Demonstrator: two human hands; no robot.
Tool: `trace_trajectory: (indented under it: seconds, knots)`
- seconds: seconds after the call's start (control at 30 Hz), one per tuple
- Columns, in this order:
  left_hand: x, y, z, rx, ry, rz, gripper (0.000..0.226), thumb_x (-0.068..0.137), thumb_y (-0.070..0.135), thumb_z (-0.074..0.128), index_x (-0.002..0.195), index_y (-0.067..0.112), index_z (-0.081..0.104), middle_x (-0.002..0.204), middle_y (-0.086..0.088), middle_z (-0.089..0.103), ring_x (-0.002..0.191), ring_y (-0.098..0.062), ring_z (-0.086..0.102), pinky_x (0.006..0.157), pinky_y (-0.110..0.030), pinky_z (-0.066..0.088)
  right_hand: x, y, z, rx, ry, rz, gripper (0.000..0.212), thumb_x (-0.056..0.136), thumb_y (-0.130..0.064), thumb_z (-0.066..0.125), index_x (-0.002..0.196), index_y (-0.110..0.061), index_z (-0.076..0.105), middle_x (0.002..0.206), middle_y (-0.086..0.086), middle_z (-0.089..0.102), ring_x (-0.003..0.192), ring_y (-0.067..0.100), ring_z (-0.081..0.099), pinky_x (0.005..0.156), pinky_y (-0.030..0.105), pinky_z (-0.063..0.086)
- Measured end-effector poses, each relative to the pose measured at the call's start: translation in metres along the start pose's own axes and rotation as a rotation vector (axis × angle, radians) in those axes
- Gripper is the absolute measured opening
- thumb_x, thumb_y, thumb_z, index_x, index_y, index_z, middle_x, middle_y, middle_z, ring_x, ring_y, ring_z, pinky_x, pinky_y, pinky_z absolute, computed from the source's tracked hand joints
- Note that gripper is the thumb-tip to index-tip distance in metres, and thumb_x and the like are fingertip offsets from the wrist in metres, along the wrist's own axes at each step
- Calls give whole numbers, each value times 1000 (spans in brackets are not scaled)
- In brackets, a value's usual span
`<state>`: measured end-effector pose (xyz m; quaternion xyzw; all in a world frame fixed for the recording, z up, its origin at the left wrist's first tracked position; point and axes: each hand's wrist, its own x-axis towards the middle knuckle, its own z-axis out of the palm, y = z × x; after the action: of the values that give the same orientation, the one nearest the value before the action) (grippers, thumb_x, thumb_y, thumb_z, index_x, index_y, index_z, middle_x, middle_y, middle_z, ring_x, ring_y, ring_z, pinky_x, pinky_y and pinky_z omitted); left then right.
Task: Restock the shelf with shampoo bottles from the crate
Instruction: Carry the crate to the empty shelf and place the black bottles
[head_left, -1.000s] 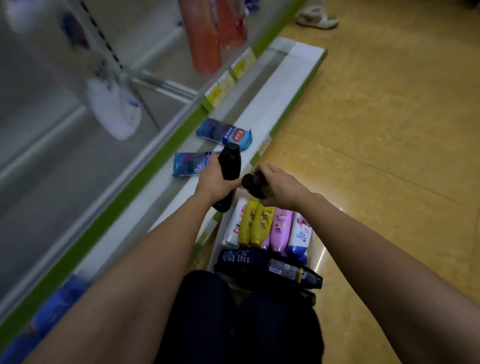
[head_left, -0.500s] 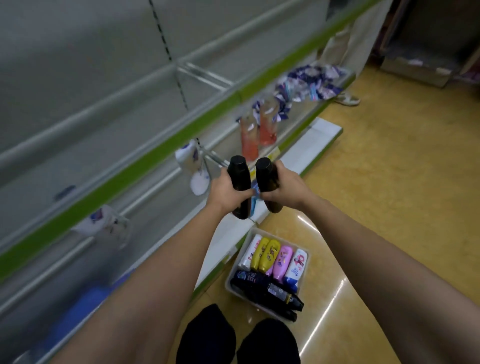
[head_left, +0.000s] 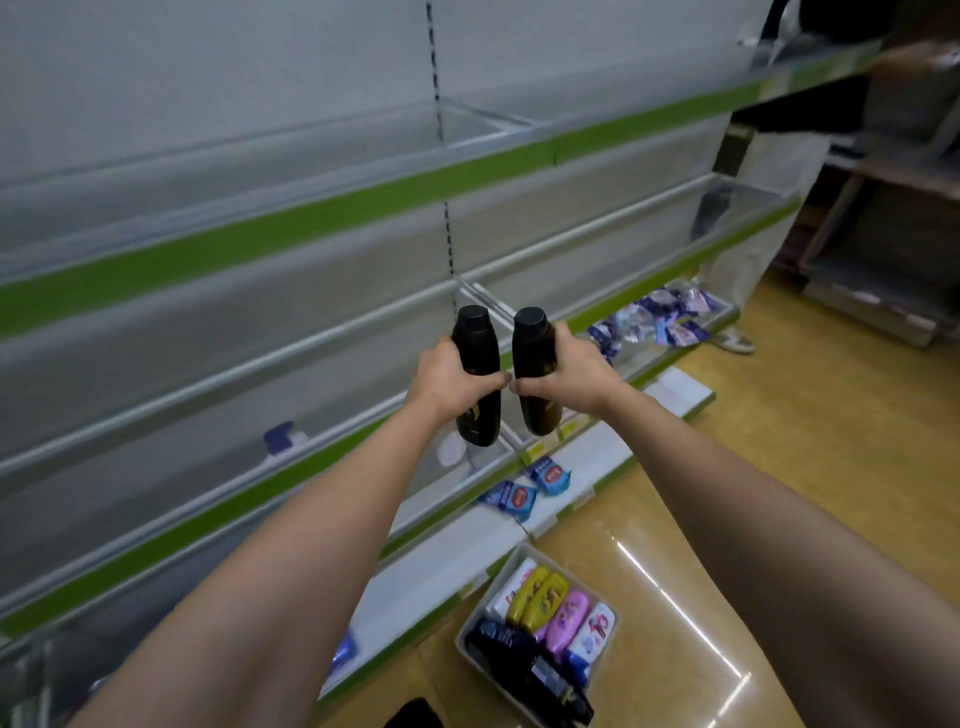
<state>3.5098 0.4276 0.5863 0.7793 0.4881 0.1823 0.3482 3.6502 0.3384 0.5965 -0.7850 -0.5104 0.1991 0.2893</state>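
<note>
Two black shampoo bottles are held upright, side by side, in front of the shelving. The left bottle (head_left: 477, 374) is gripped around its middle by the left hand (head_left: 451, 375); the thumb is laid across the near face of the bottle, while the fingers are curled round the far side and are hidden there. The right bottle (head_left: 535, 369) is gripped in the same way by the right hand (head_left: 569, 371), with the thumb across its near face and one finger (head_left: 560, 332) seen wrapped high against its outer edge. The two thumb tips are almost touching in the gap between the bottles. Both caps stand clear above the hands, and both bases project below them. The bottles are raised to the level of a green-edged shelf (head_left: 649, 291) and are not set on any shelf.

Below, on the floor (head_left: 779, 467), a crate (head_left: 470, 631) is placed just beside the bottom shelf. Inside it a row of white, yellow, pink and white-blue bottles (head_left: 558, 616) is packed along the far side, and dark bottles (head_left: 524, 670) are laid across the near side. Blue packets (head_left: 530, 488) are seen lying on the bottom shelf, and more packets (head_left: 654, 317) are heaped farther along to the right.
</note>
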Motion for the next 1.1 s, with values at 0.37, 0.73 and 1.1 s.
trace_trajectory:
  seconds: [0.37, 0.73, 1.1]
  knots:
    - [-34, 53, -104, -55, 173, 70, 29, 74, 37, 76, 85, 19, 56, 86, 1, 60, 83, -16, 53, 71, -25, 39, -3, -103, -56, -37, 26, -159, 66, 74, -38, 76, 123, -8, 43, 123, 12, 57, 113, 28, 55, 81, 30, 43]
    - [-53, 71, -195, -56, 406, 26, 45, 68, 54, 72, 92, 18, 64, 96, -4, 69, 93, -25, 63, 70, -27, 44, -2, -187, -78, -44, 36, -325, 65, 68, -49, 75, 115, -13, 49, 109, 4, 61, 104, 24, 57, 83, 35, 48]
    - [-78, 53, -271, -18, 602, -18, 44, 66, 57, 71, 92, 24, 60, 94, 2, 67, 93, -22, 63, 81, -34, 52, 4, -268, -61, 5, -4, -504, 70, 62, -61, 68, 113, -16, 50, 105, 3, 63, 101, 24, 59, 87, 41, 51]
